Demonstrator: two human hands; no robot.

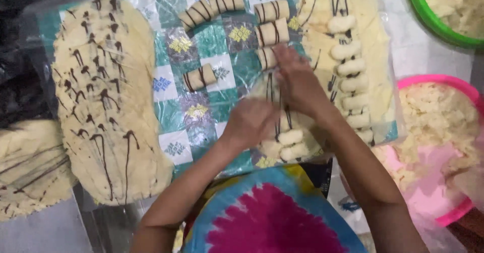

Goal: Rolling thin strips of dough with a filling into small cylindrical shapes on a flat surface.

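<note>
Green bowl (pixel 426 16) edge-cut.

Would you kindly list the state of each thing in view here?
Left hand: pressing on dough.
Right hand: flat on dough.
Dough sheet: spread flat, chocolate-streaked.
Striped rolls: rolled, lying on plastic.
Pink bowl: holding crumbly dough.
Green bowl: holding dough.

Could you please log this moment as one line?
left hand on dough strip | right hand pressing same strip | finished rolls above | pink bowl right
</note>
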